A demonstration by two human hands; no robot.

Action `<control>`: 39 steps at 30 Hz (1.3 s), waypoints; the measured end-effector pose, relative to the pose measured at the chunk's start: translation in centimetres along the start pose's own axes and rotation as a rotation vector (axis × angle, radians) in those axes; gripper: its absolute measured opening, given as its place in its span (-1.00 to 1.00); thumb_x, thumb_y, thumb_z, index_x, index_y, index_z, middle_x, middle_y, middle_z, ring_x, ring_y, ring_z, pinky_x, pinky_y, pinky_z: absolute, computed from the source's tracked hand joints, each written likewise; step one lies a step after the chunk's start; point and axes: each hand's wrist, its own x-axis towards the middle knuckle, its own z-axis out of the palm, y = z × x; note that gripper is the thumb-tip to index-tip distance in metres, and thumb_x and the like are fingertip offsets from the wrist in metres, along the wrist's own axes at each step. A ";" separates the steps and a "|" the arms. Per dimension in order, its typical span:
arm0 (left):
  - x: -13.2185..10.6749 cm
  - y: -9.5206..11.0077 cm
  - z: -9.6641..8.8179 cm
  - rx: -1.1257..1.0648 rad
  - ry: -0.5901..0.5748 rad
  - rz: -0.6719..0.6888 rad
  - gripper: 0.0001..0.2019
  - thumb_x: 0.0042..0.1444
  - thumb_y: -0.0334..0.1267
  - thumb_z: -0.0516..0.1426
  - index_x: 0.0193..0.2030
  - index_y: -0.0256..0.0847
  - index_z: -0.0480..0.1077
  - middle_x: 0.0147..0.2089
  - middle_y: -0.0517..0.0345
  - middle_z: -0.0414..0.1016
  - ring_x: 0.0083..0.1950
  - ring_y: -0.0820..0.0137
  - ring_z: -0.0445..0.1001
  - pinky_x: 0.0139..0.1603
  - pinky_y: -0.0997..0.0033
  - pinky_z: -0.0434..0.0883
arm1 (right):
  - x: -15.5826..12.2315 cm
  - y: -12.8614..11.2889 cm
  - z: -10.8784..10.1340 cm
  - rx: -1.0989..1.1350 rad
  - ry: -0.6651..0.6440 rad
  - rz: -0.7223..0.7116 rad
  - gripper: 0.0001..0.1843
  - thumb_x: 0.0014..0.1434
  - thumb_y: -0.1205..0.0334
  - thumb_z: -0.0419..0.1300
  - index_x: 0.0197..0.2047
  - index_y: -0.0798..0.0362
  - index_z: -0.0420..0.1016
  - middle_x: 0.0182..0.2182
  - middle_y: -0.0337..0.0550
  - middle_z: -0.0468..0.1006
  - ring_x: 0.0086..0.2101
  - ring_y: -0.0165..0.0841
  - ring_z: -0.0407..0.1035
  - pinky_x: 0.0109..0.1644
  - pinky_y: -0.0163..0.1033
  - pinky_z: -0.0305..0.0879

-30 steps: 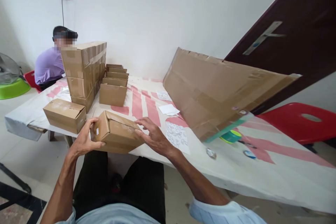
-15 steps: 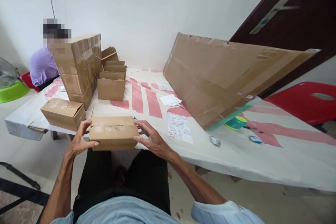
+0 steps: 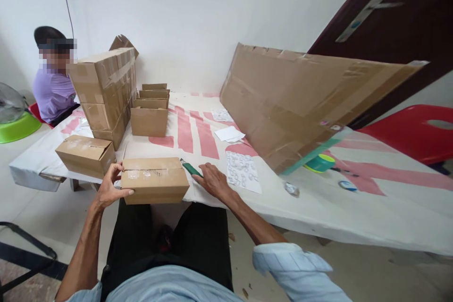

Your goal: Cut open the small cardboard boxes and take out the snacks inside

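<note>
A closed cardboard box (image 3: 152, 180) rests at the table's front edge before me, with a seam and bits of clear tape along its top. My left hand (image 3: 112, 188) grips its left end, thumb on the front side and fingers at the top edge. Just right of the box is a green-handled utility knife (image 3: 192, 169), its grey tip pointing away to the left. My right hand (image 3: 215, 182) is closed around the near end of that handle, apart from the box; part of the grip is hidden.
A second closed box (image 3: 85, 153) lies left, before a taped stack of boxes (image 3: 101, 87). Several open boxes (image 3: 149, 121) stand behind. Papers (image 3: 243, 172), a large cardboard sheet (image 3: 300, 104) and tape rolls (image 3: 320, 163) are to the right. A person in purple (image 3: 53, 92) sits far left.
My right hand has let go of the box's right end and moved right onto the green knife. My left hand stays on the box. A cardboard flap has risen behind the stack.
</note>
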 end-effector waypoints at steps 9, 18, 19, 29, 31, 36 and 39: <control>-0.5 0.8 0.2 0.002 0.005 -0.013 -0.30 -0.17 0.12 0.49 -0.04 -0.09 0.23 0.52 -0.19 0.19 0.39 0.00 0.40 0.35 0.01 0.40 | 1.1 -1.7 0.9 0.043 -0.125 0.075 -0.83 0.38 0.27 0.17 -0.03 0.08 0.54 -0.01 0.11 0.58 0.03 -0.09 0.45 -0.04 -0.13 0.26; -0.7 0.5 -0.2 0.016 0.007 -0.011 -0.40 -0.02 0.17 0.41 -0.02 -0.10 0.31 0.53 -0.19 0.23 0.44 -0.08 0.38 0.37 -0.03 0.38 | 0.2 -2.0 -1.1 0.545 0.074 0.205 -0.68 0.36 0.15 -0.04 -0.21 0.07 0.51 -0.28 0.01 0.58 -0.24 -0.17 0.49 -0.16 -0.15 0.35; -0.8 0.5 -0.2 0.024 0.012 -0.010 -0.41 -0.02 0.17 0.41 -0.03 -0.11 0.32 0.53 -0.20 0.22 0.45 -0.08 0.37 0.37 -0.02 0.39 | -0.1 -2.5 -1.5 0.608 0.080 0.209 -0.64 0.38 0.08 -0.07 -0.23 0.05 0.49 -0.36 -0.04 0.55 -0.31 -0.20 0.47 -0.22 -0.16 0.36; -1.0 0.3 0.1 0.087 0.030 0.006 -0.46 -0.01 0.20 0.41 -0.12 -0.16 0.43 0.56 -0.27 0.17 0.49 -0.13 0.32 0.35 -0.02 0.41 | -2.7 -8.7 -3.8 1.135 0.252 0.082 -0.51 0.30 -0.23 0.09 -0.14 0.03 0.56 -0.37 -0.14 0.57 -0.33 -0.25 0.39 -0.27 -0.20 0.40; -0.8 0.3 0.1 0.098 0.030 0.001 -0.44 -0.03 0.19 0.42 -0.09 -0.15 0.43 0.54 -0.26 0.19 0.49 -0.13 0.32 0.34 -0.02 0.42 | -2.4 -8.4 -4.3 1.099 0.234 0.060 -0.50 0.30 -0.21 0.08 -0.13 0.04 0.58 -0.40 -0.16 0.54 -0.37 -0.26 0.37 -0.31 -0.20 0.36; -0.4 0.5 0.6 0.098 0.039 0.011 -0.36 -0.04 0.14 0.43 0.10 -0.14 0.44 0.47 -0.24 0.21 0.49 -0.10 0.29 0.31 0.01 0.44 | -1.6 -7.8 -7.8 1.021 0.227 -0.073 -0.55 0.26 -0.14 0.17 -0.10 0.05 0.63 -0.33 -0.12 0.63 -0.30 -0.22 0.46 -0.21 -0.17 0.40; -0.4 0.6 1.0 0.098 0.039 0.027 -0.35 0.01 0.10 0.42 0.18 -0.10 0.43 0.46 -0.20 0.21 0.48 -0.04 0.30 0.31 0.04 0.44 | -1.2 -8.8 -10.4 0.982 0.119 -0.236 -0.66 0.25 -0.06 0.23 -0.16 0.02 0.66 -0.25 -0.13 0.69 -0.22 -0.20 0.53 -0.10 -0.15 0.44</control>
